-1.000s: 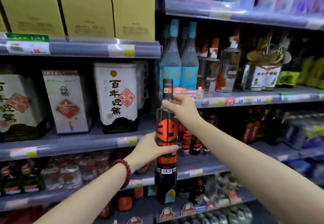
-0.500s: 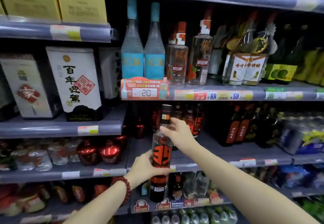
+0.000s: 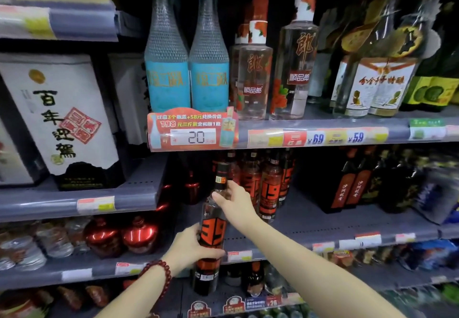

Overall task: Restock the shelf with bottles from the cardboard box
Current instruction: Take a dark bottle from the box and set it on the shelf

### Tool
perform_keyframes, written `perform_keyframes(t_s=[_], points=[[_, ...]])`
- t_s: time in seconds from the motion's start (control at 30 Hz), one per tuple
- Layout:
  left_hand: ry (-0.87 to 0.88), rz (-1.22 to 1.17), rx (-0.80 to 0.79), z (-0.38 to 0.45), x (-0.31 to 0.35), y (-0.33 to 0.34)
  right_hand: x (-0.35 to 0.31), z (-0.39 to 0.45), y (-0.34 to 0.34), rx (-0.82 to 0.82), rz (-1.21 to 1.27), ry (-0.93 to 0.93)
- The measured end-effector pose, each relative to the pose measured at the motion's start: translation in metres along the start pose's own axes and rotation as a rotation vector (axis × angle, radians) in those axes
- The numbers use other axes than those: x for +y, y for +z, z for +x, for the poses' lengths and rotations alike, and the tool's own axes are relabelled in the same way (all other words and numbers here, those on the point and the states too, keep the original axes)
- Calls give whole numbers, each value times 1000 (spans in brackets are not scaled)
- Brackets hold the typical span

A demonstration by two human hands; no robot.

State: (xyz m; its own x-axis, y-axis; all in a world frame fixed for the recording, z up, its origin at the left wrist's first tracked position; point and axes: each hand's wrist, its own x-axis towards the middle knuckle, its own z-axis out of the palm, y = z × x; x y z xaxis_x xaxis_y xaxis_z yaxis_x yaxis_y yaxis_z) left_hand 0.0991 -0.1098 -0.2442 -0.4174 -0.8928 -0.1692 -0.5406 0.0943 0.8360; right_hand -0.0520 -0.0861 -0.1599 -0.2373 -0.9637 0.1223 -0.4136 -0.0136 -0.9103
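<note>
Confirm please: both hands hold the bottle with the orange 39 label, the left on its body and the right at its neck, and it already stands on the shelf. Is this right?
Not quite. In the head view the bottle is held in the air before the shelf, not standing on it. The left hand on its body and the right hand at its neck are as you say.

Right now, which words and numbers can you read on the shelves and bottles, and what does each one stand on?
"39": held bottle.
"20": promo price card under the blue bottles.
"¥69" and "¥59": shelf price strip.
"顺品郎": clear bottles.
"百年迎驾", as it seems: white box.
"19": shelf bottle.
Small tags on the lower shelves: too blurred.
</note>
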Motion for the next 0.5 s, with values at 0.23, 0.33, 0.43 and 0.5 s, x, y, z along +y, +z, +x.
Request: perform_keyframes(t_s=[0.23, 0.33, 0.43, 0.5], points=[[58, 2, -52, 58, 17, -5, 0, 47, -14, 80, -85, -8], [91, -2, -84, 76, 25, -6, -1, 62, -23, 126, -81, 19], [106, -9, -68, 91, 27, -5, 0, 72, -26, 140, -91, -2], [114, 8, -45, 97, 26, -5, 2, 74, -25, 144, -120, -48]])
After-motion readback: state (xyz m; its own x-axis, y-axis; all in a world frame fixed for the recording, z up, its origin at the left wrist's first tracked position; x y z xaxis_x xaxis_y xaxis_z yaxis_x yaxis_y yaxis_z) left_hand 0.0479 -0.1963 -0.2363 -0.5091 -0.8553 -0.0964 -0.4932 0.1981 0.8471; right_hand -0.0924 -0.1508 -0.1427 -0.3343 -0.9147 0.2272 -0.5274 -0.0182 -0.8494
